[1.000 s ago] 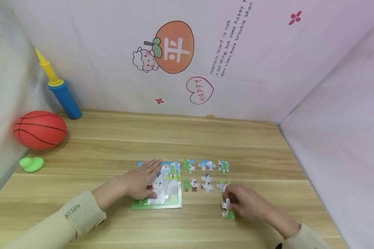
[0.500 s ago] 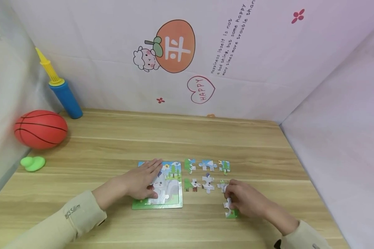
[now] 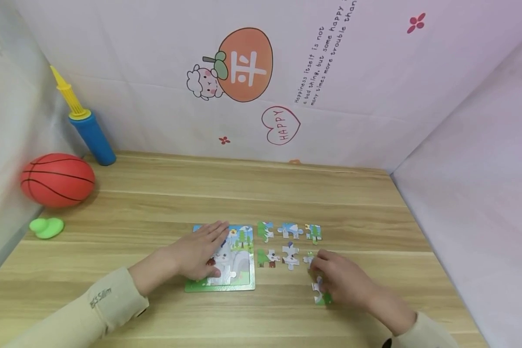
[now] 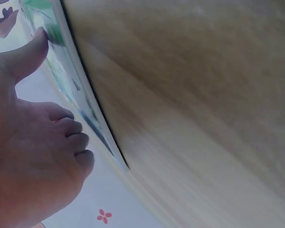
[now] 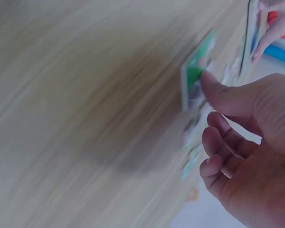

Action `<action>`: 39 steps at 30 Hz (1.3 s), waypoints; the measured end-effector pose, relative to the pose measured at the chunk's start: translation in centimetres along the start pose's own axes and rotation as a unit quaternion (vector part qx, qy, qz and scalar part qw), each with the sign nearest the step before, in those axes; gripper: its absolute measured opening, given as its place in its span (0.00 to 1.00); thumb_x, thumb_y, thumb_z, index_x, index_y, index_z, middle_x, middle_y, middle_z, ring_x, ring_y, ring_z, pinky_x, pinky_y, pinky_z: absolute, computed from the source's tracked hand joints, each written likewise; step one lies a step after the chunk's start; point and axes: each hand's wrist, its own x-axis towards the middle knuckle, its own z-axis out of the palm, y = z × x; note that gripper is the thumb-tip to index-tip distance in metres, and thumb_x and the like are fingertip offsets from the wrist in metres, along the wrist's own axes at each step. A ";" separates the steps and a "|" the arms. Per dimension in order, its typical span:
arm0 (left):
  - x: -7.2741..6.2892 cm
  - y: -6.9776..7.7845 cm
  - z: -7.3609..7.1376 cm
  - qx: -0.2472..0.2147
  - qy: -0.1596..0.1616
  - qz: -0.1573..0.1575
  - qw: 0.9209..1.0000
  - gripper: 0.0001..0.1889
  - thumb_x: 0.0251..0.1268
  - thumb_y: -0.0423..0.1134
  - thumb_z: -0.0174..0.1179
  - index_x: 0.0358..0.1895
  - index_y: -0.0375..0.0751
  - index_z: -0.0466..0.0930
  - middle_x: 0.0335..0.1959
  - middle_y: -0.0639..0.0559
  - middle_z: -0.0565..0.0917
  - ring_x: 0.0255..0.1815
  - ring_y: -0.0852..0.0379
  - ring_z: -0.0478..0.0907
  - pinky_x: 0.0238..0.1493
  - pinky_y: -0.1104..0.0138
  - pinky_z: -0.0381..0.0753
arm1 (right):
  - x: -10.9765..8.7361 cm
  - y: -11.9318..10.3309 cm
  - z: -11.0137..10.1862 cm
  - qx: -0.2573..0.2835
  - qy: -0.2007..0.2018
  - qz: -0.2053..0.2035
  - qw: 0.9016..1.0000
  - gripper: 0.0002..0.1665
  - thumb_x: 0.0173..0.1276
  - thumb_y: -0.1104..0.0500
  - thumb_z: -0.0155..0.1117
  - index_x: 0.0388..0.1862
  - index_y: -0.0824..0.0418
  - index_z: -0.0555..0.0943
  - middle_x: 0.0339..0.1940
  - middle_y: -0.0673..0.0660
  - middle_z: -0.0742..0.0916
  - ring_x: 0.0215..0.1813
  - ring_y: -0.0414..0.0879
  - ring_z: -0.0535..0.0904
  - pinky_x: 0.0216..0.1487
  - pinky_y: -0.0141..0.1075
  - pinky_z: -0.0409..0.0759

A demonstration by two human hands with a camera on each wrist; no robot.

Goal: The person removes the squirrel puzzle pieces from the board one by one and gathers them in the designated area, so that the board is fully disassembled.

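Observation:
My left hand [image 3: 202,253] rests on a square jigsaw puzzle board [image 3: 243,289] with a picture of a grey animal, fingers extended and covering its left part. In the left wrist view, the thumb of my left hand [image 4: 33,156] touches the green border. My right hand [image 3: 341,280] is over two loose pieces to the right. Its thumb touches a puzzle piece [image 5: 194,69] with a green edge, while the other fingers are loosely bent. Those fingertips are by a white-and-green piece [image 3: 308,259], partly hidden.
Several other loose puzzle pieces [image 3: 290,256] lie in rows right of the board. Farther left are a red ball [image 3: 57,180] with basketball lines, a green toy duck [image 3: 46,227] and a blue-and-yellow hand pump [image 3: 93,137]. Printed white sheeting [image 3: 339,130] borders the wooden table [image 3: 243,193].
The green-edged piece under my right thumb has shifted slightly right. My right fingertips have moved a little on the piece above it. My left hand stays on the board.

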 end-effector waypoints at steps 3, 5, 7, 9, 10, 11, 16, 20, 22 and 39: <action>0.0 0.0 0.2 0.004 0.003 0.017 1.000 0.48 0.72 0.53 0.64 0.83 0.32 0.50 0.88 0.39 0.48 0.89 0.41 0.45 0.89 0.45 0.50 | 0.5 -1.5 -0.3 -0.012 0.025 -0.011 1.000 0.19 0.54 0.66 0.80 0.44 0.55 0.85 0.42 0.46 0.85 0.43 0.40 0.84 0.44 0.35 0.89; 0.0 -0.1 0.2 -0.003 0.001 0.027 1.000 0.47 0.73 0.51 0.63 0.84 0.33 0.49 0.88 0.39 0.48 0.89 0.41 0.44 0.89 0.45 0.50 | 1.2 -2.8 -0.4 -0.012 0.040 -0.019 0.999 0.16 0.58 0.63 0.79 0.45 0.56 0.85 0.43 0.47 0.86 0.45 0.41 0.86 0.44 0.35 0.89; -0.1 -0.2 0.2 -0.016 -0.001 0.036 0.999 0.46 0.74 0.49 0.62 0.84 0.32 0.47 0.88 0.38 0.47 0.89 0.40 0.43 0.89 0.44 0.49 | 2.3 -4.2 -0.6 -0.008 0.049 -0.033 0.998 0.15 0.61 0.62 0.78 0.46 0.57 0.86 0.44 0.49 0.87 0.46 0.43 0.87 0.45 0.35 0.90; -0.3 -0.4 0.1 -0.028 -0.003 0.040 0.999 0.46 0.75 0.49 0.61 0.84 0.31 0.46 0.88 0.38 0.46 0.90 0.39 0.42 0.89 0.44 0.48 | 3.5 -5.5 -0.6 -0.002 0.049 -0.051 0.997 0.14 0.63 0.61 0.77 0.48 0.58 0.86 0.44 0.51 0.88 0.46 0.44 0.87 0.45 0.34 0.89; -0.4 -0.5 -0.1 -0.036 -0.004 0.040 0.999 0.47 0.75 0.49 0.62 0.83 0.30 0.46 0.88 0.37 0.45 0.89 0.39 0.42 0.89 0.43 0.47 | 4.3 -6.1 -0.6 -0.001 0.046 -0.061 0.997 0.15 0.64 0.61 0.76 0.49 0.59 0.86 0.45 0.51 0.88 0.46 0.44 0.86 0.45 0.33 0.89; -0.6 -0.7 -0.2 -0.043 -0.003 0.042 0.998 0.48 0.74 0.50 0.63 0.83 0.29 0.45 0.87 0.36 0.45 0.89 0.37 0.41 0.88 0.42 0.47 | 5.0 -6.8 -0.5 -0.002 0.041 -0.069 0.997 0.16 0.64 0.60 0.76 0.51 0.59 0.87 0.46 0.52 0.89 0.46 0.44 0.86 0.47 0.34 0.89; -1.2 -2.0 -1.1 -0.055 -0.011 0.021 0.998 0.57 0.66 0.56 0.68 0.83 0.26 0.43 0.87 0.31 0.40 0.88 0.32 0.38 0.88 0.39 0.44 | 8.4 -10.0 0.7 -0.040 0.007 -0.090 0.995 0.27 0.67 0.50 0.75 0.62 0.59 0.84 0.57 0.54 0.88 0.57 0.46 0.84 0.61 0.39 0.87; -1.6 -3.2 -1.3 -0.051 -0.019 0.000 0.999 0.58 0.66 0.59 0.67 0.82 0.25 0.43 0.86 0.30 0.40 0.88 0.31 0.38 0.88 0.39 0.44 | 10.7 -12.9 2.2 -0.081 -0.013 -0.092 0.992 0.37 0.70 0.39 0.69 0.70 0.59 0.78 0.65 0.55 0.84 0.64 0.48 0.80 0.70 0.40 0.82; -1.8 -3.5 -1.2 -0.057 -0.022 -0.001 0.998 0.58 0.66 0.59 0.68 0.82 0.24 0.43 0.86 0.29 0.40 0.88 0.30 0.38 0.87 0.39 0.44 | 11.5 -13.9 2.7 -0.101 -0.013 -0.093 0.990 0.40 0.70 0.36 0.67 0.71 0.59 0.78 0.66 0.55 0.84 0.64 0.48 0.80 0.69 0.40 0.82; -1.8 -3.6 -0.7 -0.060 -0.032 -0.019 0.997 0.60 0.64 0.62 0.68 0.82 0.25 0.44 0.86 0.29 0.42 0.88 0.31 0.39 0.87 0.38 0.45 | 12.9 -15.5 4.3 -0.142 0.011 -0.081 0.987 0.19 0.66 0.42 0.74 0.47 0.53 0.89 0.44 0.50 0.88 0.47 0.42 0.83 0.48 0.30 0.86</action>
